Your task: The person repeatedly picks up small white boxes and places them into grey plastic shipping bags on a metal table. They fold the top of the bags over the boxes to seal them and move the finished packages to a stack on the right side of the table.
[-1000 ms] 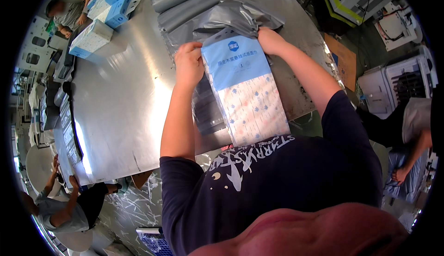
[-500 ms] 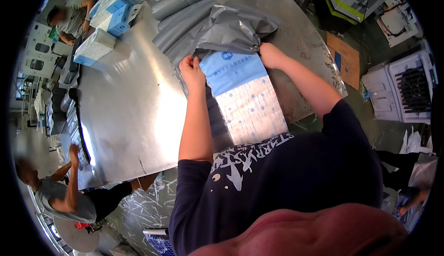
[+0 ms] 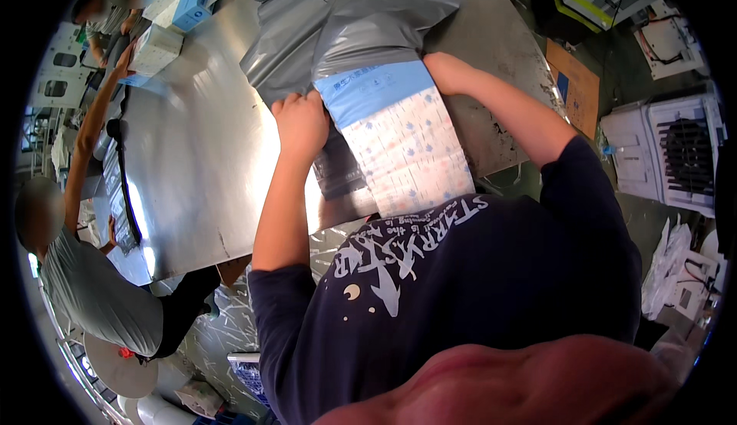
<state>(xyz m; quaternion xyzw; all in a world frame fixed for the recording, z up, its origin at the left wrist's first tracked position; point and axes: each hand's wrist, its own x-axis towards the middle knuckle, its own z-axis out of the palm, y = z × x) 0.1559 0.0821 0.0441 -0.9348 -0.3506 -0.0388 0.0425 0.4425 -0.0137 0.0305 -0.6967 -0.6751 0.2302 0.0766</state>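
A grey plastic mailing bag lies on the metal table, its mouth drawn over the far end of a long pack with a blue top band and white, blue-patterned sides. The pack's near end reaches my shirt. My left hand is closed at the bag's left edge, beside the blue band. On the other side, my right hand grips the bag's right edge, its fingertips partly hidden behind the pack. More flat grey bags lie under and left of this one.
Several blue-and-white packs stand at the table's far left. A co-worker at the left edge stretches a hand to them; another person stands beyond. A flattened cardboard piece and a white machine are on the right.
The bag has slid nearer over the pack, covering more of the blue band and lying smoother. My left hand has come nearer and left. The co-worker's arm now reaches toward the far-left packs.
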